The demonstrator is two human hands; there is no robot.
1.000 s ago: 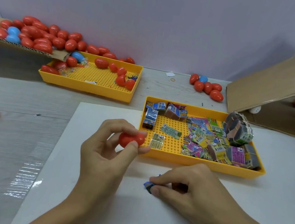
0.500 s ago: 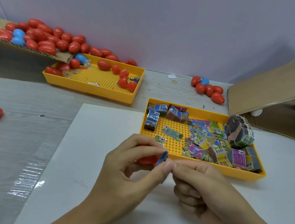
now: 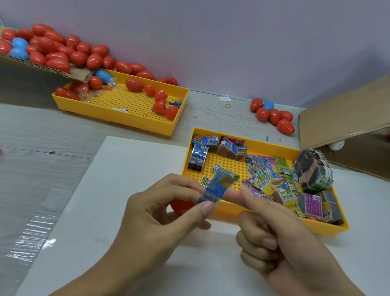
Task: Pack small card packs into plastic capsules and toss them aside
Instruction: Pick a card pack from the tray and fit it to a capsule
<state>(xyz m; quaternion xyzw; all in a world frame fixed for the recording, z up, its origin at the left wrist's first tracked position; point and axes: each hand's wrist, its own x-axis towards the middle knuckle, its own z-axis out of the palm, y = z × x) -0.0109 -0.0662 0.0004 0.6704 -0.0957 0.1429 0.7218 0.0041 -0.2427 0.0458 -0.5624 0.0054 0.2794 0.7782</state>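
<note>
The surface point(image 3: 23, 123) carries a white sheet point(image 3: 189, 290) in the middle, a cardboard flap point(image 3: 364, 112) at far right, and two yellow trays. The far tray point(image 3: 116, 117) holds a few red capsules point(image 3: 134, 84); many more lie heaped on cardboard behind it. The near tray point(image 3: 267, 216) holds loose card packs point(image 3: 271, 179).

Over the sheet, just in front of the near tray, the left hand point(image 3: 157, 219) pinches a blue pack point(image 3: 215, 190) between thumb and forefinger, with a red capsule half point(image 3: 180, 205) tucked under its other fingers. The right hand point(image 3: 277, 238) meets the pack with thumb and forefinger; its other fingers point(image 3: 258, 240) are curled on nothing.

The step looks like loading: the pack is not yet inside. Next it probably needs folding or rolling small, then pushing into the half's open mouth.
</note>
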